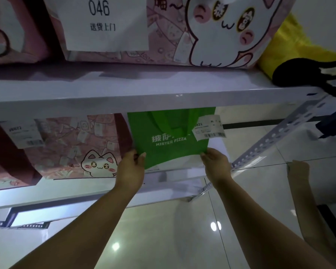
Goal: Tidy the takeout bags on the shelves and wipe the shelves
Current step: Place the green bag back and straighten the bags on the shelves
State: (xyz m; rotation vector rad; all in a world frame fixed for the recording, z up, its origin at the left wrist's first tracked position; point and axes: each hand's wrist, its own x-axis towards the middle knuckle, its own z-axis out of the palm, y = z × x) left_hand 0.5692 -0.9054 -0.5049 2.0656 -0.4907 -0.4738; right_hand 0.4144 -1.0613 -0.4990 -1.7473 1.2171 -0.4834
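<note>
On the lower white metal shelf (47, 197), the left hand (131, 167) pinches the bottom left corner of a green fabric takeout bag (169, 140), its thumb lying across the front and its fingers tucked behind. The right hand (215, 164) pinches the bottom right corner in the same way, thumb tip on the green face. Both forearms reach up from below.

The bag stands upright between the two hands at the right end of that shelf, with white "MISTER PIZZA" lettering facing out. Its top is hidden behind the front edge of the upper white metal shelf (124, 90). A white printed receipt (209, 128) with a barcode hangs at the bag's upper right edge and sticks out past it.

Just beside the bag on the left stands a pink paper bag with a cartoon cat (66, 152).

A larger pink cat-print bag (163, 45) sits on the upper shelf, bearing a white paper label (105, 22) that reads "046". To its right lie a crumpled yellow item (283, 41) and a black item (303, 72).

A perforated white metal upright (270, 146) slants past the right hand. Below everything spreads a glossy pale tiled floor (163, 230).
</note>
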